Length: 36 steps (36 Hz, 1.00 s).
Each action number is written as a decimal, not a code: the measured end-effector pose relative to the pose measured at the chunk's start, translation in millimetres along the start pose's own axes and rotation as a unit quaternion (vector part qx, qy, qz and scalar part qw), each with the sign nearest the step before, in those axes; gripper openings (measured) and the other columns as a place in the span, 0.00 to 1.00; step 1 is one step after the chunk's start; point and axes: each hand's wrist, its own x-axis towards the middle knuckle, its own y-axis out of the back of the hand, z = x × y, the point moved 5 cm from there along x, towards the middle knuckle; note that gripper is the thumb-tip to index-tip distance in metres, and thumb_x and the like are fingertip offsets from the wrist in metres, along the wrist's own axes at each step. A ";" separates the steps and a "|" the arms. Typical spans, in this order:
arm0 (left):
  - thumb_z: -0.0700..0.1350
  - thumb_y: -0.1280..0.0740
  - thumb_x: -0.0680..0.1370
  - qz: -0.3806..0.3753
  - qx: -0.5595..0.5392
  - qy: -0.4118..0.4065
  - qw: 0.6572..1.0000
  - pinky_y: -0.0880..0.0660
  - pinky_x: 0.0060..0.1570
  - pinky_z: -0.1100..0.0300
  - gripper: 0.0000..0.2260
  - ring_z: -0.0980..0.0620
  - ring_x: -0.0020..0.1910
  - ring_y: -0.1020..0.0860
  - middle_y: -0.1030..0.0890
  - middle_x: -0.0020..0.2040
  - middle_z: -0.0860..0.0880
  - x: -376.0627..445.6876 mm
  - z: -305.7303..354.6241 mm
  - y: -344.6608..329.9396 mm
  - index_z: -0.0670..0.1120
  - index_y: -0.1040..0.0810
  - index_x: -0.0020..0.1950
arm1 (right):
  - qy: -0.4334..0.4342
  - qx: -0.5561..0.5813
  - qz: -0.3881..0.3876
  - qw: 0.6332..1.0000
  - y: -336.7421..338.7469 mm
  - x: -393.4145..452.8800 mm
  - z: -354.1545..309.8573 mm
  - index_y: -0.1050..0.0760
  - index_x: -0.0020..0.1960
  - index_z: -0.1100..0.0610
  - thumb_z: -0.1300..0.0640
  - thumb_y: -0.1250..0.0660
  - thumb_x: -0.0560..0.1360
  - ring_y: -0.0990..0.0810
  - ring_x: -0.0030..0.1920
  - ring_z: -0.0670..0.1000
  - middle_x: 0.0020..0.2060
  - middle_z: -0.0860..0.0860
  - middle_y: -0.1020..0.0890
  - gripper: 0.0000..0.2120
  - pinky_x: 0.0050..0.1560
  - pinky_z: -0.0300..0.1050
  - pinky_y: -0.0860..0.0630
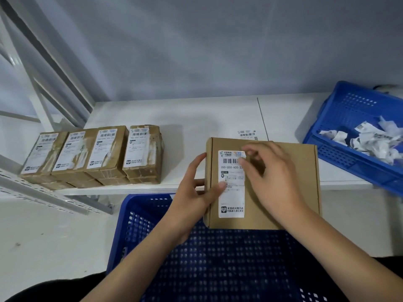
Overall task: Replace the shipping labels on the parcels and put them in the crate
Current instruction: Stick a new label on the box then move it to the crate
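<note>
A brown cardboard parcel (290, 188) lies at the shelf's front edge, partly over the blue crate (218, 269) below. A white shipping label (231, 192) is stuck on its left half. My left hand (196, 192) grips the parcel's left edge, thumb pressing on the label. My right hand (270, 177) reaches over the parcel and its fingertips pinch at the label's top right corner. Another label (247, 134) lies on the shelf just behind the parcel.
Several taped brown parcels (96, 153) with labels stand in a row at the left of the white shelf (196, 118). A second blue crate (357, 136) at the right holds crumpled label scraps. Metal shelf rails run along the left.
</note>
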 end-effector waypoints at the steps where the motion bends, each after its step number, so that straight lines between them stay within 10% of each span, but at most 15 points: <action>1: 0.47 0.26 0.77 -0.002 0.001 0.000 1.000 0.16 0.50 0.47 0.31 0.49 0.54 0.15 0.20 0.61 0.45 -0.6 -0.8 -0.8 0.71 0.35 0.72 | -0.003 0.001 0.005 1.000 0.8 0.7 1.1 0.19 0.57 0.54 0.51 0.31 0.76 0.23 0.51 0.48 0.48 0.45 0.22 0.12 0.58 0.62 0.25; 13: 0.46 0.24 0.76 0.012 0.017 -0.022 1.000 0.16 0.50 0.47 0.32 0.49 0.54 0.15 0.19 0.61 0.46 -2.0 -2.3 -1.3 0.70 0.34 0.72 | -0.004 -0.028 0.013 1.000 -0.9 -0.6 4.9 0.19 0.49 0.56 0.62 0.28 0.76 0.28 0.43 0.40 0.43 0.44 0.22 0.04 0.48 0.24 0.34; 36: 0.48 0.25 0.76 0.012 0.056 -0.019 0.998 0.15 0.45 0.52 0.29 0.52 0.51 0.14 0.19 0.59 0.48 -0.6 0.1 -1.5 0.67 0.32 0.72 | -0.076 -0.016 0.019 0.997 1.4 -2.6 9.1 0.20 0.47 0.54 0.62 0.30 0.78 0.24 0.41 0.43 0.41 0.45 0.19 0.03 0.42 0.26 0.32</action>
